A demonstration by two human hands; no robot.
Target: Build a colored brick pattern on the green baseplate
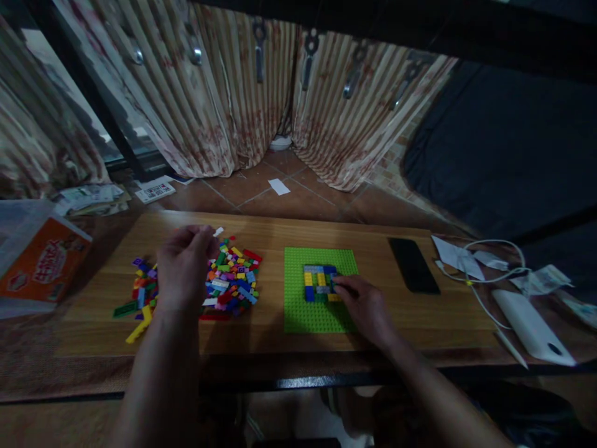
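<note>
An orange-labeled box (49,258) stands at the far left of a wooden board (270,239), beside a person at work with toy bricks. The left hand (181,267), fingertips drawn together, hovers over or rests in a heap of loose bricks (231,283); a white piece (219,231) shows just beside the fingertips, though whether they pinch anything cannot be told. At center, a brick structure (321,279) sits on a green baseplate (296,320), directly left of the right hand (368,308), whose bunched fingertips meet its right edge, their exact hold unclear. Farther right lies a black phone (413,266).
</note>
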